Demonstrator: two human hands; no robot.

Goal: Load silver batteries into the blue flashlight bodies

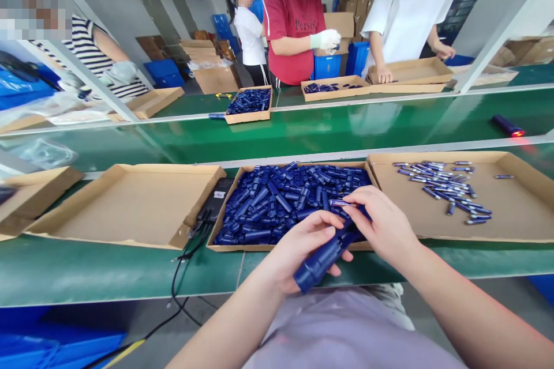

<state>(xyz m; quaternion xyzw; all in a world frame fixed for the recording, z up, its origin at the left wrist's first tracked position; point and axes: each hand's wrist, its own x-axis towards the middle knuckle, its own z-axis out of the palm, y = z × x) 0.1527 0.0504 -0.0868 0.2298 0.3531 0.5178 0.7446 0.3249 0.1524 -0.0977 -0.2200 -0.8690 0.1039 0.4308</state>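
Observation:
A dark blue flashlight [318,263] rests in my left hand [308,242], its wide end pointing down toward my body. My fingers wrap around its barrel. Between the thumb and fingers of my right hand [383,225] is a slim battery [340,203], held just above the flashlight's far end. That end is partly hidden by my hands. Behind them lies a cardboard tray [240,248] heaped with blue plastic flashlight parts [277,196]. To the right, loose batteries [450,187] lie scattered in another cardboard tray [519,213].
On the left is a bare cardboard tray [142,202], with a black box [219,199] and cables beside it. A lit flashlight [507,125] lies on the green belt [324,132]. Across it, several people work at trays, one wearing white gloves [325,40].

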